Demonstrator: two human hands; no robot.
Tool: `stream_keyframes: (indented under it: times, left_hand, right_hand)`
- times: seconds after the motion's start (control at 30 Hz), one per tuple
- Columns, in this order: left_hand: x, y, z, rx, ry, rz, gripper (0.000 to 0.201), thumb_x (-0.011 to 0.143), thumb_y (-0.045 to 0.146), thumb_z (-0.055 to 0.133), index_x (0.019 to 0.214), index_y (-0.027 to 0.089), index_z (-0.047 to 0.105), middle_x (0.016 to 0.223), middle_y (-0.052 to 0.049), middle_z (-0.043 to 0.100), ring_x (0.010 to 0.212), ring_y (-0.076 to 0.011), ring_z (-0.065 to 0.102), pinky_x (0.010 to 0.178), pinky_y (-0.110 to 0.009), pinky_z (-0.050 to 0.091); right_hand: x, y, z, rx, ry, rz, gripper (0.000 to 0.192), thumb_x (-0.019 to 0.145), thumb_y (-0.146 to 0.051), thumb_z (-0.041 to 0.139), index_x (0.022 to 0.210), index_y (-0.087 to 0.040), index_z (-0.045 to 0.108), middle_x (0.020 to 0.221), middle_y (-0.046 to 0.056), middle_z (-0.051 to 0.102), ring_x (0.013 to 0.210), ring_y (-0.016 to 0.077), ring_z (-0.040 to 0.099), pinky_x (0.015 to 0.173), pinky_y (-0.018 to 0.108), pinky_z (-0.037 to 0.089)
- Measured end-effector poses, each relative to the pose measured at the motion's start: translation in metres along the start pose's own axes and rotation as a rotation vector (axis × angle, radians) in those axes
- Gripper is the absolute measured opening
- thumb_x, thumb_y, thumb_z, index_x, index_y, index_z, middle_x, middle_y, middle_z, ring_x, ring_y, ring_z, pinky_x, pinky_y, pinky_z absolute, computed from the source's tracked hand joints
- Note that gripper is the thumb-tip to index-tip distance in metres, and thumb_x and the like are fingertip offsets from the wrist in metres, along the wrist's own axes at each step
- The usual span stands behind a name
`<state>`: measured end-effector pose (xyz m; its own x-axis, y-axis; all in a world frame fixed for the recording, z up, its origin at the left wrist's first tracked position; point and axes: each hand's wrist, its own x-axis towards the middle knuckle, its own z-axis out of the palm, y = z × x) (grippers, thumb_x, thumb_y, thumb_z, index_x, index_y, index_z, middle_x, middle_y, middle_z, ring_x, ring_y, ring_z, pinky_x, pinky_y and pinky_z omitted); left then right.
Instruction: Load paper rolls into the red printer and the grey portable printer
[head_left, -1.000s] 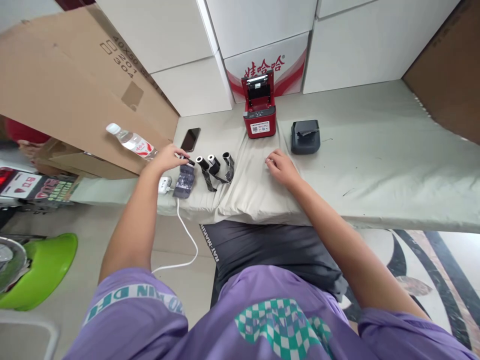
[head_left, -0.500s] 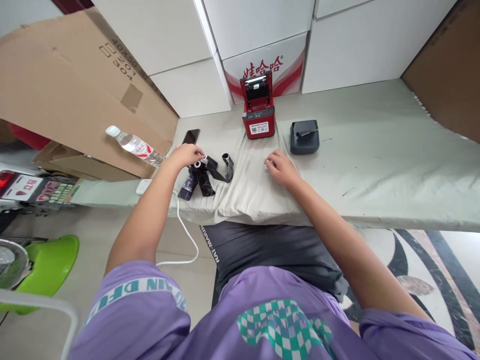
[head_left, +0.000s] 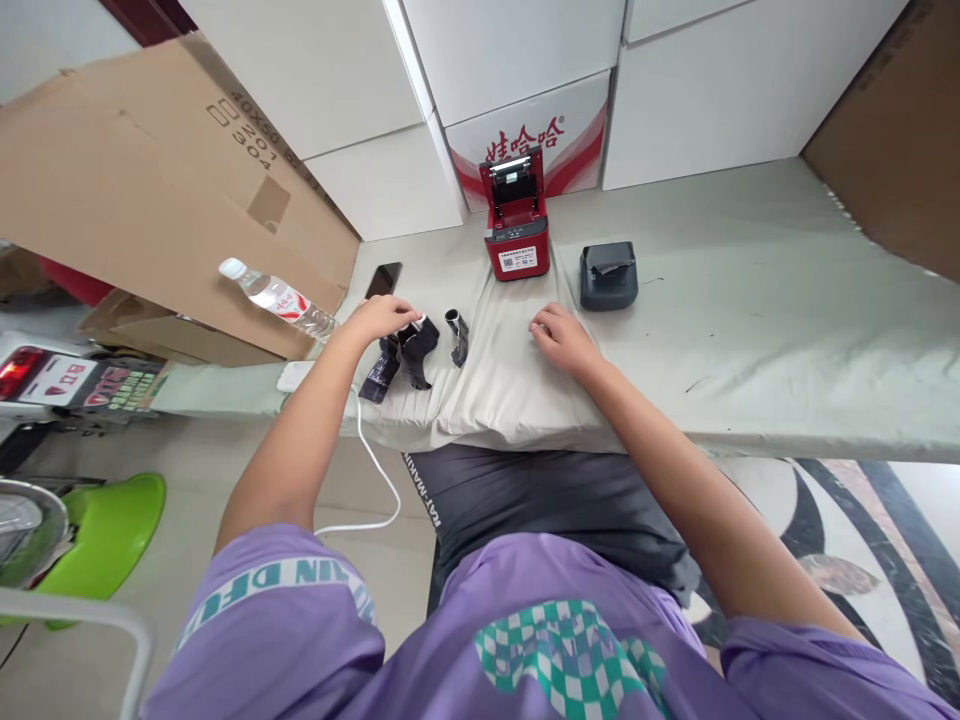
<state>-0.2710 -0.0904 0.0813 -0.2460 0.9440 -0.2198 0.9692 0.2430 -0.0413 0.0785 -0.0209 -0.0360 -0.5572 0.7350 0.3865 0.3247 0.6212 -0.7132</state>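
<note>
My left hand (head_left: 379, 317) grips a small dark paper roll (head_left: 417, 340) with a loose dark strip hanging from it, just above the cloth-covered table (head_left: 750, 330). Two more dark rolls lie beside it: one (head_left: 377, 372) to the left under my wrist, one (head_left: 457, 333) to the right. My right hand (head_left: 561, 334) rests on the cloth with fingers curled, holding nothing. Behind it stands a red receipt printer (head_left: 517, 222) with its lid up, and a dark grey printer (head_left: 608, 275) sits to its right.
A black phone (head_left: 382, 280) lies near the table's left back. A plastic water bottle (head_left: 274, 297) lies against a large cardboard box (head_left: 150, 190). A white charger (head_left: 294, 376) and cable hang off the table edge. White cartons are stacked behind. A green basin (head_left: 112, 530) stands on the floor.
My left hand moved right from the leftmost roll and took hold of a roll in the middle, dragging the rolls and their strips together. My right hand stayed put.
</note>
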Motion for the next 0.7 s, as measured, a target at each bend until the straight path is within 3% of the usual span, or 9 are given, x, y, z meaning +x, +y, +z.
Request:
stream_keyframes:
  times: [0.13, 0.27, 0.47, 0.7]
  left_hand:
    - [-0.001, 0.013, -0.001, 0.079, 0.028, -0.022, 0.054, 0.090, 0.063, 0.045, 0.106, 0.025, 0.080, 0.100, -0.010, 0.080, 0.103, -0.0305, 0.070, 0.087, -0.035, 0.048]
    - [-0.001, 0.008, -0.005, 0.097, 0.059, -0.070, 0.056, 0.094, 0.060, 0.039, 0.109, 0.024, 0.079, 0.111, -0.012, 0.079, 0.108, -0.0322, 0.069, 0.086, -0.036, 0.048]
    - [-0.008, -0.010, -0.012, 0.055, -0.098, -0.036, 0.048, 0.080, 0.050, 0.061, 0.121, 0.029, 0.076, 0.119, -0.004, 0.078, 0.106, -0.0276, 0.071, 0.085, -0.030, 0.049]
    - [-0.013, -0.001, -0.014, 0.085, -0.111, -0.015, 0.056, 0.078, 0.052, 0.065, 0.127, 0.028, 0.073, 0.119, -0.004, 0.077, 0.102, -0.0256, 0.071, 0.080, -0.028, 0.048]
  right_hand:
    - [0.000, 0.000, 0.000, 0.001, 0.001, -0.003, 0.021, 0.097, -0.029, 0.046, 0.086, -0.021, 0.062, 0.101, 0.011, 0.060, 0.095, 0.0257, 0.060, 0.091, 0.042, 0.048]
    - [0.000, 0.000, -0.001, -0.002, -0.012, -0.004, 0.021, 0.097, -0.029, 0.045, 0.085, -0.021, 0.061, 0.101, 0.011, 0.060, 0.096, 0.0258, 0.061, 0.091, 0.042, 0.048]
    - [0.000, 0.000, 0.000, 0.004, -0.006, -0.006, 0.021, 0.096, -0.029, 0.045, 0.085, -0.022, 0.061, 0.101, 0.011, 0.060, 0.095, 0.0258, 0.061, 0.091, 0.042, 0.048]
    - [0.000, 0.001, 0.000, 0.004, -0.001, 0.001, 0.022, 0.096, -0.030, 0.045, 0.085, -0.021, 0.061, 0.101, 0.011, 0.060, 0.094, 0.0255, 0.061, 0.091, 0.042, 0.048]
